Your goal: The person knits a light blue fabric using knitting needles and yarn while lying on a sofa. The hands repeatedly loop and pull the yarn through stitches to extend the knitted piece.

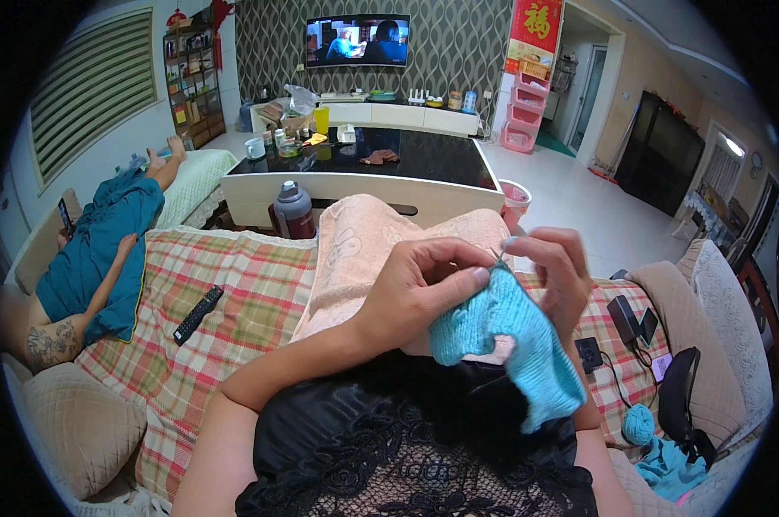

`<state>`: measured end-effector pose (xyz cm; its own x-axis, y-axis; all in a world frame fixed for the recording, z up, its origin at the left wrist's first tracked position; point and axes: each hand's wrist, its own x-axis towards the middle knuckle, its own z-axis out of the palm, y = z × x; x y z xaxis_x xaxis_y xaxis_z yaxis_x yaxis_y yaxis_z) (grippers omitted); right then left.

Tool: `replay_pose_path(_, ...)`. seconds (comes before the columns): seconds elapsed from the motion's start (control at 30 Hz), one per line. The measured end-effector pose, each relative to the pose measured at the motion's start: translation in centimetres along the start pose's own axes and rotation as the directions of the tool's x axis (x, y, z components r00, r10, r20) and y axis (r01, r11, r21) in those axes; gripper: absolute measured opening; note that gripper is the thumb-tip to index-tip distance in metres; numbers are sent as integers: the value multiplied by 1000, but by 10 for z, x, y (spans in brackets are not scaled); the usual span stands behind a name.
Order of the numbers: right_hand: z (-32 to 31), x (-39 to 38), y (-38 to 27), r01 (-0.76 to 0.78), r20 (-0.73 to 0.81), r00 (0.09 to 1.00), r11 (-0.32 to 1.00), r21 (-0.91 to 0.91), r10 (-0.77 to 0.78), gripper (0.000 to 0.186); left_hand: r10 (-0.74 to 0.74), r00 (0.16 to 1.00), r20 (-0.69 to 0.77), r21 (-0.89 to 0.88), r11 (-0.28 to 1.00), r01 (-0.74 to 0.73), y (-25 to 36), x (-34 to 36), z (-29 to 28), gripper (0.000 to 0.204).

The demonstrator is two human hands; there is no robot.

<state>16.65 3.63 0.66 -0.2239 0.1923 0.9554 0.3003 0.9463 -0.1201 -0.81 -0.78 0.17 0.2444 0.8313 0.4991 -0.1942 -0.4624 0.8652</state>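
knitting (514,340), light blue, partly done, hanging from both hands over the lap, just above black lace clothing (406,448). top edge bunched between the hands, lower end draped down to the right. thin needle tips (496,257) poking up between the fingers, too small to tell more. left hand (424,289) on the top left edge, thumb and index fingertips pressed together, pinching the blue fabric near the needles; other fingers curled under. right hand (551,271) on the far side of the work, fingers bent and close together around the upper edge, index raised; exact grip partly hidden by the fabric. peach towel (363,250) spread over the knees behind the hands. plaid sofa cover (243,302) underneath, black remote (198,314) lying on it to the left. blue yarn ball (638,424) on the sofa to the right, near a black charger with cable (589,353). dark red bottle (293,211) standing past the towel, beside a low black-topped table (424,159). another person in teal (92,258) lying at far left. wall tv (356,40) on.
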Motion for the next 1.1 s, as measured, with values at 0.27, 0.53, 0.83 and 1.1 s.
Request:
replay_pose_path(0.27,-21,-4,3,162,86,985,976,-144,-151,31,64,996,-54,-28,997,-65,2,2,0,20)
replay_pose_path(0.53,-18,-4,6,197,-18,979,971,-134,-201,29,5,1000,-5,16,1000,-5,4,3,5,22)
replay_pose_path(0.83,-23,-5,-5,225,76,974,943,-244,-213,21,44,996,-84,-47,998,-48,4,2,3,19)
replay_pose_path(1.1,4,-1,9,-156,215,965,987,20,148,30,21,999,40,-25,999,-20,-1,1,5,22)
